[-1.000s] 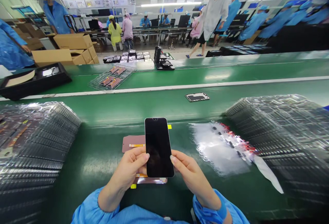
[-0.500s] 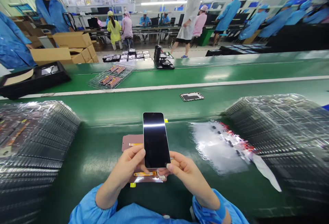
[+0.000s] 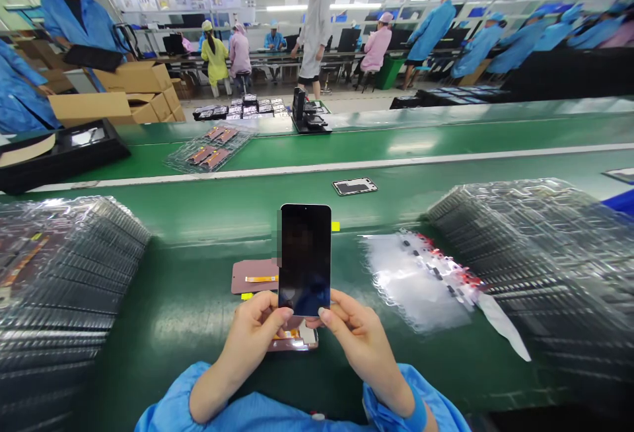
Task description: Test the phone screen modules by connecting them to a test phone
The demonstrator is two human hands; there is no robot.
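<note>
A dark-screened smartphone [image 3: 305, 253] is held up by its lower end, its screen towards me. My left hand [image 3: 255, 326] is closed on the bottom left corner, thumb over the front. On the bottom right corner, my right hand [image 3: 349, 326] is closed in a similar pinch. Behind the phone, a brown display panel [image 3: 241, 278] with an orange flex cable lies on the green bench, partly hidden. A second brown panel [image 3: 302, 345] with a flex cable lies below the phone, partly covered by my left hand.
Stacks of clear plastic trays stand left [image 3: 119, 234] and right [image 3: 520, 234]. Thin clear films [image 3: 411, 280] with red and black tabs lie right of my hands. A phone frame [image 3: 354, 186] rests on the green conveyor belt [image 3: 238, 204]. Co-workers are beyond the line.
Both hands have tilted the phone more upright and raised it slightly. My left hand has shifted to its bottom corner. The phone frame on the belt has moved left; another part appears at far right.
</note>
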